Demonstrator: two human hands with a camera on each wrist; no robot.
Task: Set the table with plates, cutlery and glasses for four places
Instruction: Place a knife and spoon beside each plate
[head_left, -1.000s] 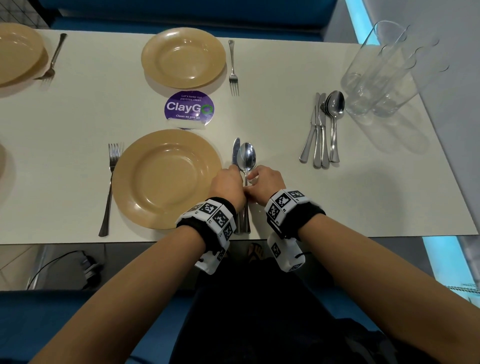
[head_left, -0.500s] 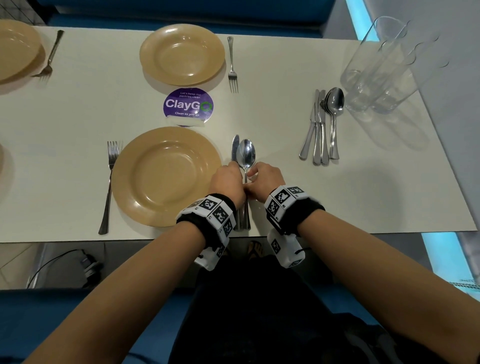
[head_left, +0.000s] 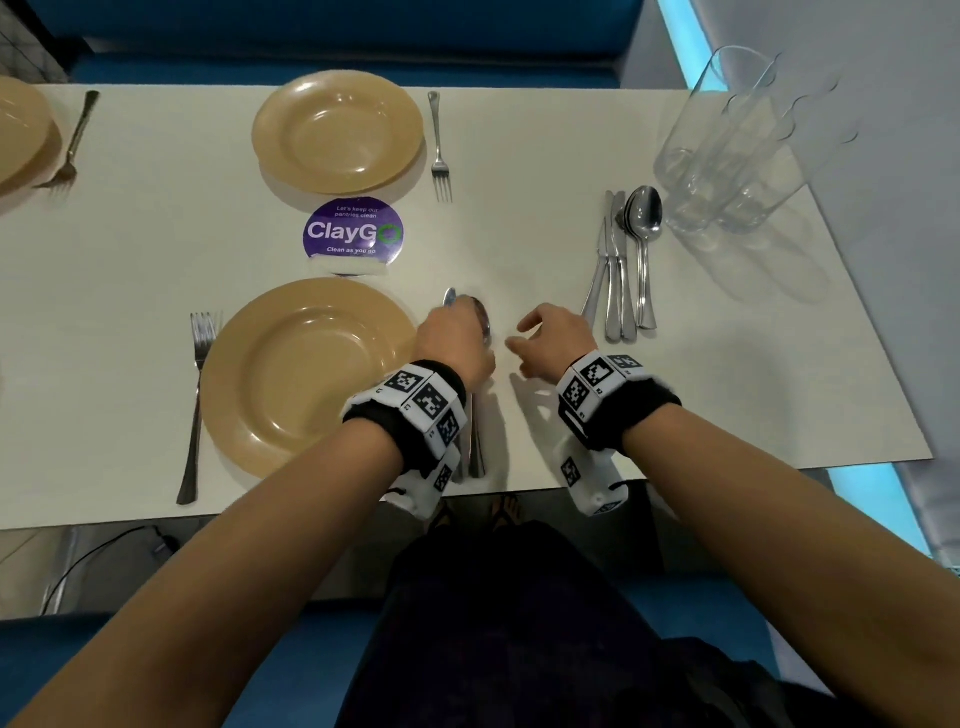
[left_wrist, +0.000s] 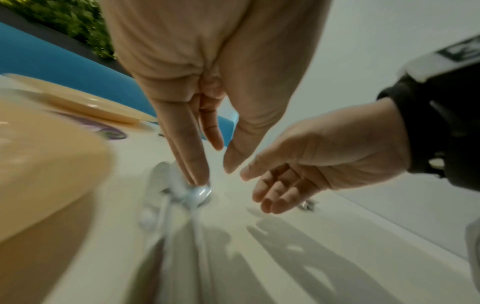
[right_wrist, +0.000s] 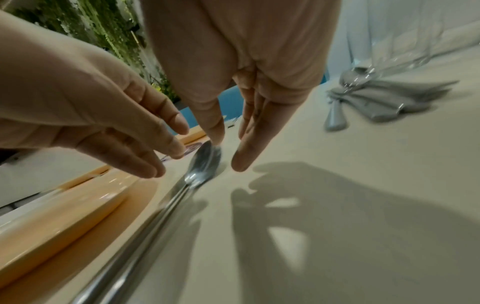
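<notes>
Head view, lower centre: the left hand (head_left: 457, 338) lies over the knife (head_left: 449, 299) and spoon (head_left: 482, 317) set just right of the near plate (head_left: 306, 374), its fingers straight and loosely spread, gripping nothing; the left wrist view shows a fingertip (left_wrist: 198, 181) at or just above the spoon bowl, contact uncertain owing to blur. The right hand (head_left: 558, 338), right of centre, is wide and empty, fingers relaxed, hovering off the table (head_left: 519, 249) between the laid pair and the spare cutlery (head_left: 623, 270). Knife and spoon lie parallel, handles toward the lower edge, matching the fork (head_left: 195, 405) left of the plate, so that this place reads as complete in cutlery. The spare cutlery is bunched at centre right, presumably as stock for the remaining places. The glasses (head_left: 727, 145), clustered at upper right, are not yet distributed. The far plate (head_left: 337, 132) at upper centre has only a fork (head_left: 440, 145) beside it; a third plate (head_left: 21, 135) and fork (head_left: 72, 145) show at upper left. A purple sticker (head_left: 353, 231) sits between the two central plates. Judged stage: near place finished bar its glass; the right hand appears poised toward the spare cutlery
</notes>
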